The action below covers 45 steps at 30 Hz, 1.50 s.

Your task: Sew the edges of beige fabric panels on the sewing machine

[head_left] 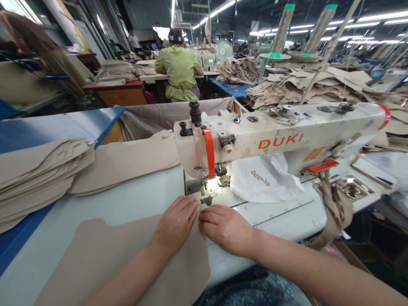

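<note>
We've got the left hand (176, 223) and right hand (225, 229) pressed flat on a tan fabric panel (127, 259) on the table (105, 199), its edge right at the needle (204, 185) of the sewing machine (255, 140). Can't tell how much is sewn; a stack (38, 178) of cut pieces sits left, with big piles (306, 85) upper right.

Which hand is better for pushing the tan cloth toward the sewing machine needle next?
Probably the left hand. It lies flat on the tan cloth, with its fingers close to the needle of the sewing machine. The right hand only touches the cloth's edge with its fingertips.
</note>
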### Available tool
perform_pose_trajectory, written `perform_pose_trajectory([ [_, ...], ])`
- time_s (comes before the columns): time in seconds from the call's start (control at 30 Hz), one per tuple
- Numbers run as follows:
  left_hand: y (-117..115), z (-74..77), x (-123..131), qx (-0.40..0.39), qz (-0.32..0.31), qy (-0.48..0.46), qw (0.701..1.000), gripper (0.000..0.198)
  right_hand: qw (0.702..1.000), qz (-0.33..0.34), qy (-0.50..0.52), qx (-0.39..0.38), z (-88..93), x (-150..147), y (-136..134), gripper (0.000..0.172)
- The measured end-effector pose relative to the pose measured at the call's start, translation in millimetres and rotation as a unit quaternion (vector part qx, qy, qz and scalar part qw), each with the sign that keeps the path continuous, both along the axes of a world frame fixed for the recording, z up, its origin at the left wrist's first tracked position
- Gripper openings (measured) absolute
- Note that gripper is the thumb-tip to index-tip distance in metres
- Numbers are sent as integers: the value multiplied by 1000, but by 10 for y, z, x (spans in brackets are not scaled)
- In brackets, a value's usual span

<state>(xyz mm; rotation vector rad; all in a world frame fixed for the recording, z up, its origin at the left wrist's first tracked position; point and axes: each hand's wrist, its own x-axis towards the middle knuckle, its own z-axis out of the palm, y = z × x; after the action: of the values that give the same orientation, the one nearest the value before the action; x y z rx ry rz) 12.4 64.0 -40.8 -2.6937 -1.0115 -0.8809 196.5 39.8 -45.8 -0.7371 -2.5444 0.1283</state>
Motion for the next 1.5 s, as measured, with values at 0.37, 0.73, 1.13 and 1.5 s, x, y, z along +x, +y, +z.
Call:
perform_pose_trajectory([
  [0.37,7,-12,-12,-7,0,-5,1000,27,1000,-3,5,-1,-12,-7,2,20],
  [0.73,28,-17,-19,4,-12,16,1000,26,1000,1,-4,2,3,-5,-3,19],
  [1.13,1,-18,-38,-33,0,-2,999,25,996,-13,-62,70,48,-25,167,16],
  [1.5,-25,-34,-85,-2,8,-10,1000,29,995,-29,-62,66,25,-61,141,10],
])
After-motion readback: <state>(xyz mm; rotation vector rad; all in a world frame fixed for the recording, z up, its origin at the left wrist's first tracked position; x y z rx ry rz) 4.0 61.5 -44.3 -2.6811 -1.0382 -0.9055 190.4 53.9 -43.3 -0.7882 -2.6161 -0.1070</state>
